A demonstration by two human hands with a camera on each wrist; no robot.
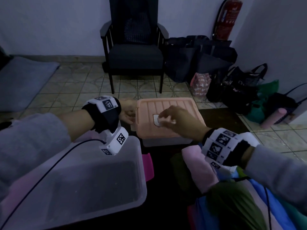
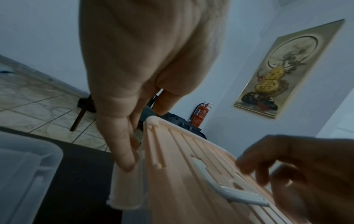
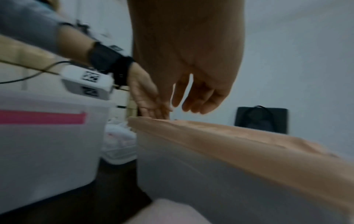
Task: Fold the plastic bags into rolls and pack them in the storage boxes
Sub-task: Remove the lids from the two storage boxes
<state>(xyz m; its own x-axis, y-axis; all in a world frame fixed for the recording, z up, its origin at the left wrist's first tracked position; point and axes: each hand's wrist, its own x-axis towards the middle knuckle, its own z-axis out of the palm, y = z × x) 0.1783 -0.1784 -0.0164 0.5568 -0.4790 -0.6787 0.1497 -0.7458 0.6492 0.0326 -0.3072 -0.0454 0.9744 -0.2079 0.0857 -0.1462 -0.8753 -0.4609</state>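
A storage box with a peach lid [image 1: 171,130] stands on the dark mat ahead of me. My left hand [image 1: 128,114] is at the lid's left edge; its straight fingers [image 2: 124,157] press on the pale side latch [image 2: 126,189]. My right hand [image 1: 166,117] hovers over the white handle [image 2: 229,191] in the lid's middle, fingers [image 3: 193,104] loosely curled and holding nothing. An open clear storage box [image 1: 83,171] sits at the lower left. A heap of pink, green and blue plastic bags [image 1: 232,196] lies at the lower right under my right forearm.
A dark armchair [image 1: 134,58] stands against the far wall, with dark tote bags [image 1: 199,58] and a red fire extinguisher [image 1: 230,19] to its right. A pink roll [image 1: 274,117] lies at the far right. A blue mat [image 1: 21,80] covers the floor at left.
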